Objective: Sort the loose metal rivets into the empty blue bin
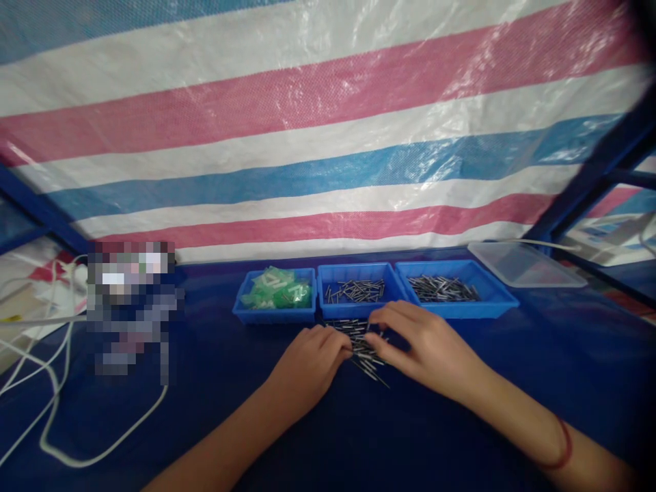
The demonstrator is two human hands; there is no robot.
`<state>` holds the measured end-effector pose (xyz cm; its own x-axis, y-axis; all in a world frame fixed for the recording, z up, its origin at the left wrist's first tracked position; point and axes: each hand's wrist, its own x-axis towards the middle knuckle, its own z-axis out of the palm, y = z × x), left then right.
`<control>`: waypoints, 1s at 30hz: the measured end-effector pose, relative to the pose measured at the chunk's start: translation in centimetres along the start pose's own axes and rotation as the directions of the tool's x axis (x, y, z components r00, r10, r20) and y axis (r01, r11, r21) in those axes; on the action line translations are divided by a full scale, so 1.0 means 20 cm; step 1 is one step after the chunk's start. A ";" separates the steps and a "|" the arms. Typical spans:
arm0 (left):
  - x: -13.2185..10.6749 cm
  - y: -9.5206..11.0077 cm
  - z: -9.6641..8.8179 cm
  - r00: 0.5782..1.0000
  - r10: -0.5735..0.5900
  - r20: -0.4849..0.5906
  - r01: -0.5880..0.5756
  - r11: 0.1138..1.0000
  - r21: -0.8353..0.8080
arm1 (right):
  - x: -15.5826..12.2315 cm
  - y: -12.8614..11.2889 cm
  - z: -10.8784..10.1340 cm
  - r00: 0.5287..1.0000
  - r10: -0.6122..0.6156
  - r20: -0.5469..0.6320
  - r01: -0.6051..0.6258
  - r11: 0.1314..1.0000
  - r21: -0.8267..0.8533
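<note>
Judged work part-way: saw rods (359, 292) already lying in middle bin (348, 312), plus a denser heap in right bin (492, 309). Counted loose pile (361, 343) on bench (389, 441) as left over. Placed it just in front of middle bin, between left hand (310, 362) and right hand (417, 335). Logged left hand as bunched against pile's left edge; couldn't tell whether pinching anything. Logged right hand as curled over pile's right side, with thumb and forefinger close together; couldn't confirm any grip either. Tagged pile as thin, straight, metallic, dark grey with bright glints, roughly lined up but fanned out at near end. Tagged left bin (275, 316) as holding green bags (279, 287).
</note>
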<state>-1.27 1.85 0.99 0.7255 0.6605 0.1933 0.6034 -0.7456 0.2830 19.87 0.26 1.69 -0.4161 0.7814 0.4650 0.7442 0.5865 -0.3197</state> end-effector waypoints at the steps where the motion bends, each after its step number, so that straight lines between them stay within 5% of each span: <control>1: 0.00 0.00 -0.01 1.000 -0.007 -0.026 0.006 0.999 -0.042 | 0.00 -0.02 0.02 0.998 -0.030 0.052 0.028 0.999 0.043; 7: -0.01 0.00 -0.02 0.981 -0.139 -0.138 0.078 0.924 -0.375 | 0.00 -0.09 0.10 0.995 0.001 0.103 -0.028 0.964 0.264; 13: 0.00 0.01 0.02 0.909 -0.401 -0.116 0.211 0.681 -0.702 | -0.01 -0.10 0.11 0.986 0.156 0.056 -0.164 0.869 0.467; 30: 0.00 0.02 0.03 0.905 -0.417 -0.083 0.189 0.570 -0.800 | 0.00 -0.12 0.12 0.974 0.208 0.094 -0.227 0.835 0.501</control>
<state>-0.75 1.49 0.60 0.3776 0.9161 0.1351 0.2164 -0.2291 0.9490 16.87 -0.70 0.48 -0.2998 0.9027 0.3085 0.4538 0.4194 -0.7862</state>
